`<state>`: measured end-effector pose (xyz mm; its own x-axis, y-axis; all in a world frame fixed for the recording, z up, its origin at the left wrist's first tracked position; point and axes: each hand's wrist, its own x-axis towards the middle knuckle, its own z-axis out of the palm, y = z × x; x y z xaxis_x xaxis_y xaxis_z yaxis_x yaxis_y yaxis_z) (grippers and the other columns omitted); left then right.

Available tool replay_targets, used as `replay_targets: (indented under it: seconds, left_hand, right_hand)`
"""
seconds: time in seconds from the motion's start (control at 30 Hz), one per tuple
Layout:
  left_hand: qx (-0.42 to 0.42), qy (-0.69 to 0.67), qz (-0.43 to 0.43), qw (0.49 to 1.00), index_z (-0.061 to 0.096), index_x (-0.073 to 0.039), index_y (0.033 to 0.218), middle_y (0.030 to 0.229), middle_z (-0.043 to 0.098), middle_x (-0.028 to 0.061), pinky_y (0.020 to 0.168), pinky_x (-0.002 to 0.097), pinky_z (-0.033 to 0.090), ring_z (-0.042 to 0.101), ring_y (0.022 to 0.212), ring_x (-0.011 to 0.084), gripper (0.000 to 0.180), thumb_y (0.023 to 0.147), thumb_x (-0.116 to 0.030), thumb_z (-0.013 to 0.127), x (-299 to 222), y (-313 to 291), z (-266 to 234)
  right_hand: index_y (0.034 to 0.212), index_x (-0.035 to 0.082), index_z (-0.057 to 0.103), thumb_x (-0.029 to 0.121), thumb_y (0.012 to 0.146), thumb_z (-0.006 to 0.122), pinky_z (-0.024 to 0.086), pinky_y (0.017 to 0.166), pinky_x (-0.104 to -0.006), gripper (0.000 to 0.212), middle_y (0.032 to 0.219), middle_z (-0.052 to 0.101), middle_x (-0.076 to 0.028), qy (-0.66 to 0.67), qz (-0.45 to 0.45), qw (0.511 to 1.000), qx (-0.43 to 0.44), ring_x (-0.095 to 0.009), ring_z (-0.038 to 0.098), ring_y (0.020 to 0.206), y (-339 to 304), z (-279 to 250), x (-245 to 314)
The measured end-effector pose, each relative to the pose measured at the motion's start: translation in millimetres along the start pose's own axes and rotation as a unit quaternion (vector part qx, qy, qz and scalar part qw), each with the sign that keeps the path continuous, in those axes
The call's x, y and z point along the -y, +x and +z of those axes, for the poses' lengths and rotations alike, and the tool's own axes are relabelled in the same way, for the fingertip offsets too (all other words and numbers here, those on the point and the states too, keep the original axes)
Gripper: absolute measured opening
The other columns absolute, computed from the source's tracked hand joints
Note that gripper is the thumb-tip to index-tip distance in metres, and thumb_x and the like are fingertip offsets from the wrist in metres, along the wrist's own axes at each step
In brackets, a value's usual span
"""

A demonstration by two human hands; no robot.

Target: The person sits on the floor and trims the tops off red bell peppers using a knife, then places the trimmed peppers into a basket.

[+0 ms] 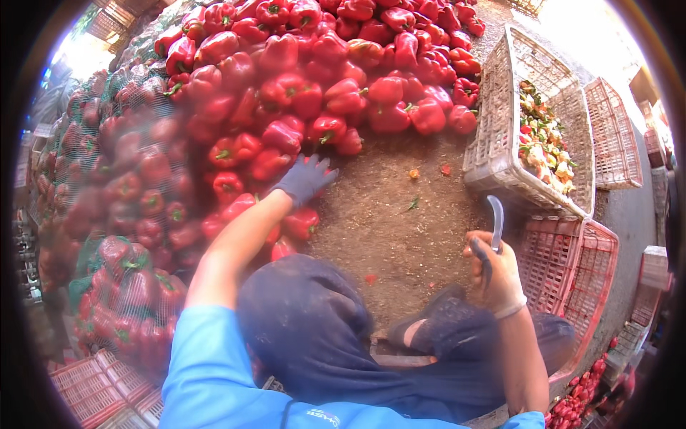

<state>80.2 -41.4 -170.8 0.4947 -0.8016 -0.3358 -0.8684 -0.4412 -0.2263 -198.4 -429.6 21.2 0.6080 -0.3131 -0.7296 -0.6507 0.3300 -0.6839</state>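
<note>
My left hand (pixel 307 179), in a dark grey glove, reaches to the near edge of a big heap of red bell peppers (pixel 389 114). Its fingers are spread, and it lies over or against a pepper (pixel 270 164); whether it touches is hard to tell. On the other side, above my knee, my right hand (pixel 500 279) wears a pale glove with a white cuff. It grips a small curved knife (pixel 497 218), the hooked blade pointing up and the dark handle mostly inside the fist. Several peppers, such as one pepper (pixel 300 223), lie beside my left forearm.
Green mesh sacks (pixel 136 164) full of peppers stack up on the left. A whitish plastic crate (pixel 493 143) at right holds pepper trimmings (pixel 547 143). A pinkish crate (pixel 597 286) lies nearer. Scraps dot the brown ground (pixel 386 214) between my legs and the heap.
</note>
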Motion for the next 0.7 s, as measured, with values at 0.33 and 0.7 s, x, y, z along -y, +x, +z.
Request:
replay_targets:
  seconds: [0.33,0.7]
  left_hand:
    - [-0.122,-0.366,-0.200,0.901,0.060,-0.007,0.147,0.125,0.069,0.0235,0.103,0.0517,0.055,0.068,0.118,0.0438,0.084,0.075,-0.037,0.090,-28.6,-4.9,-80.8]
    - [-0.150,-0.796,0.044,0.585,0.044,0.003,0.162,0.144,0.063,0.0150,0.114,0.0359,0.053,0.063,0.133,0.0216,0.100,0.083,-0.026,0.097,-17.2,-35.2,-275.0]
  right_hand:
    - [0.129,0.010,0.069,0.037,0.106,0.079,0.038,0.037,-0.0250,0.037,0.082,0.070,-0.001,-0.017,0.029,0.999,-0.002,-0.007,0.052,0.049,-5.4,0.7,-23.2]
    - [0.152,0.016,0.062,0.060,0.104,0.074,0.046,0.046,-0.0244,0.066,0.118,0.079,-0.004,0.178,-0.072,0.938,0.289,-0.009,0.064,0.067,20.2,76.7,26.3]
